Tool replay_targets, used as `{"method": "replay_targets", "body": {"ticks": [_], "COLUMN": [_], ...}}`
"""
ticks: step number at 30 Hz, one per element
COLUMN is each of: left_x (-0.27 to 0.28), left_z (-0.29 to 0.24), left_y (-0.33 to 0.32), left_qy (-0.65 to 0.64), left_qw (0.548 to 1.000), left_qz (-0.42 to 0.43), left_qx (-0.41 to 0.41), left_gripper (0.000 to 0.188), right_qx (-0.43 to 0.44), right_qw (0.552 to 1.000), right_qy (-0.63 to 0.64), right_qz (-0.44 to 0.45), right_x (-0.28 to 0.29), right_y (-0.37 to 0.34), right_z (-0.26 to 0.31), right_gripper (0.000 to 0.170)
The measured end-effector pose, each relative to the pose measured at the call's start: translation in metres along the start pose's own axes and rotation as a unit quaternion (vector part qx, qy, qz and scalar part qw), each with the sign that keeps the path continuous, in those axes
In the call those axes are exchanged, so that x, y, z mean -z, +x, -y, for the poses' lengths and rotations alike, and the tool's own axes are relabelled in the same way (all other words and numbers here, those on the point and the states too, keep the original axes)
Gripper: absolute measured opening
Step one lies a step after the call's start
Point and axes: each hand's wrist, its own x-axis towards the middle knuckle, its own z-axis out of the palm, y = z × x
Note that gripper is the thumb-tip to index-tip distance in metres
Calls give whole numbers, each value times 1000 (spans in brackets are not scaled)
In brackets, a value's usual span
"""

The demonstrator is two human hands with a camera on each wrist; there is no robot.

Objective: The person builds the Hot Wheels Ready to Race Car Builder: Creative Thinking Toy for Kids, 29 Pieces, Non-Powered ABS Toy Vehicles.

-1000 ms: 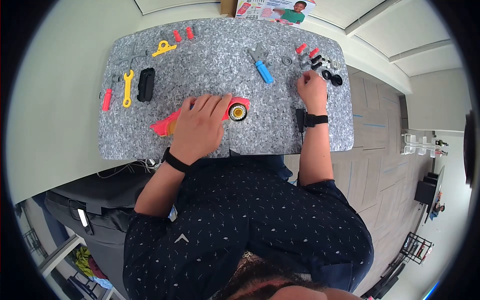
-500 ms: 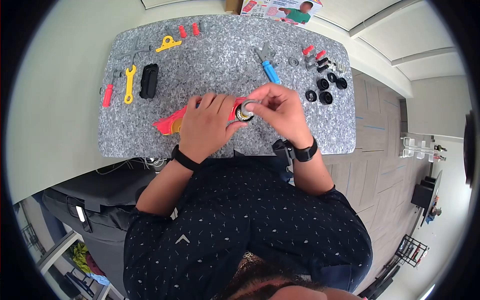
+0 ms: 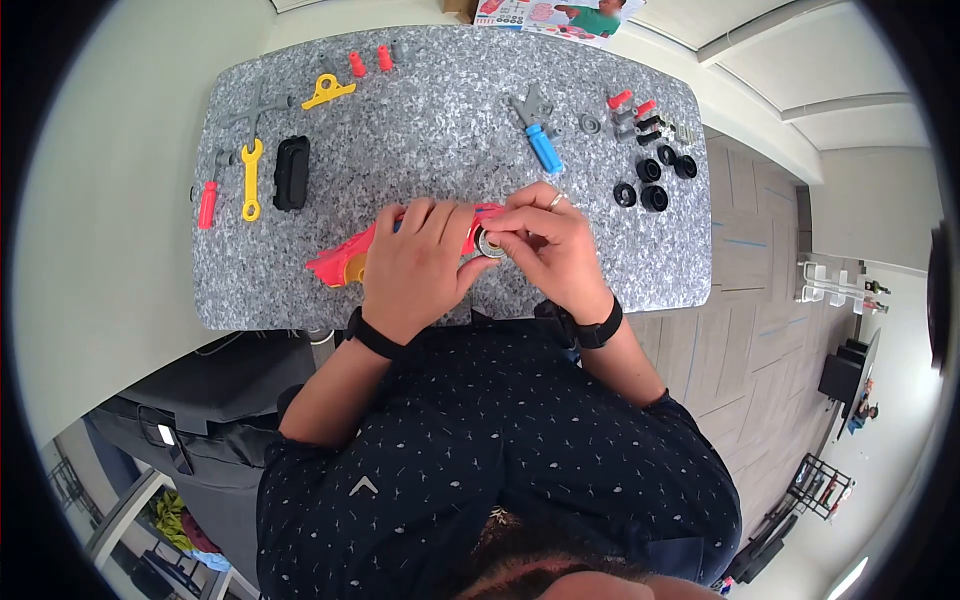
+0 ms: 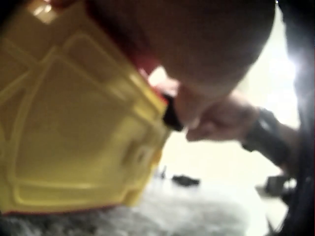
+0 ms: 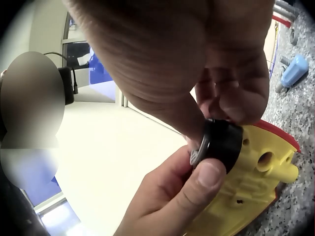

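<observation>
My left hand [image 3: 415, 255] grips a red toy car [image 3: 340, 264] over its top, tilted so its yellow underside [image 4: 78, 123] shows in the left wrist view. At the car's right end is a black wheel [image 5: 226, 142], with the left thumb against its tyre in the right wrist view. Fingers of my right hand [image 3: 560, 245] pinch a grey ring-shaped wheel part [image 5: 195, 156] right at the wheel's outer face. The right hand's fingers partly cover that part.
Several loose black tyres [image 3: 652, 198] lie to the right, below small red pieces [image 3: 620, 99]. Farther back is a blue-handled tool [image 3: 544, 150]. On the left are a yellow wrench [image 3: 251, 180], a red-handled screwdriver [image 3: 207, 205] and a black tray-like part [image 3: 291, 172].
My right hand came from the loose parts on the right to the car's wheel, bringing the grey ring-shaped part. It now holds that part against the wheel, while the left thumb has moved beside it.
</observation>
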Motion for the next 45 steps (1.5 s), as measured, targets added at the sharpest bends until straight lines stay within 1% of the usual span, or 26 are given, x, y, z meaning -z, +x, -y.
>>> {"method": "replay_targets", "body": {"ticks": [3, 5, 8, 11, 14, 17, 20, 23, 26, 29, 30, 33, 36, 39, 40, 43, 44, 45], "left_x": [-1, 1, 3, 5, 5, 0, 1, 2, 1, 1, 1, 3, 1, 2, 2, -1, -2, -2], "left_z": [2, 3, 2, 1, 2, 3, 3, 2, 1, 1, 1, 1, 1, -1, -2, 0, 1, 1], "left_y": [2, 4, 7, 9, 10, 10, 10, 11, 7, 6, 6, 7, 6, 6, 5, 6, 6, 6], "left_qy": [-7, -16, -25, -26, -29, -23, -17, -4, 2, -4, -7, -13, -7, -9, -9, -8, -9, -9], "left_qw": [1000, 1000, 999, 999, 999, 999, 999, 1000, 1000, 1000, 1000, 1000, 1000, 1000, 1000, 1000, 1000, 1000], "left_qz": [-7, 3, 18, 26, 30, 24, 12, 9, 5, 4, 3, 10, 14, 5, 5, 2, 3, 4], "left_qx": [0, 10, 26, 31, 33, 31, 26, 23, 17, 13, 12, 19, 22, 15, 15, 14, 16, 19], "left_gripper": [59, 59, 59, 59, 58, 59, 60, 62, 62, 62, 62, 62, 62, 62, 62, 62, 62, 62], "right_qx": [8, 22, 13, 73, 76, 77, 71, -39, -84, 9, -13, 10, -27, -81, -57, -98, -93, -91], "right_qw": [999, 997, 995, 988, 988, 988, 995, 990, 970, 964, 967, 959, 965, 921, 897, 886, 894, 890], "right_qy": [-32, -52, -49, -70, -56, -56, -7, 24, -151, -250, -246, -275, -234, -321, -377, -402, -391, -406], "right_qz": [-36, -61, -84, -117, -123, -119, -72, -136, -174, -90, -64, -74, -115, -207, -224, -210, -198, -186], "right_x": [-8, -13, -20, -29, -30, -29, -18, 6, 46, 75, 78, 76, 86, 113, 123, 138, 140, 142], "right_y": [-4, -6, -12, -15, -13, -10, -9, 0, 31, 50, 51, 53, 52, 52, 49, 46, 46, 46], "right_z": [-2, -4, -17, -31, -31, -36, -45, -43, -54, -88, -94, -95, -85, -90, -103, -122, -128, -138], "right_gripper": [17, 18, 19, 21, 24, 31, 31, 24, 21, 26, 31, 27, 26, 27, 30, 32, 34, 35]}}
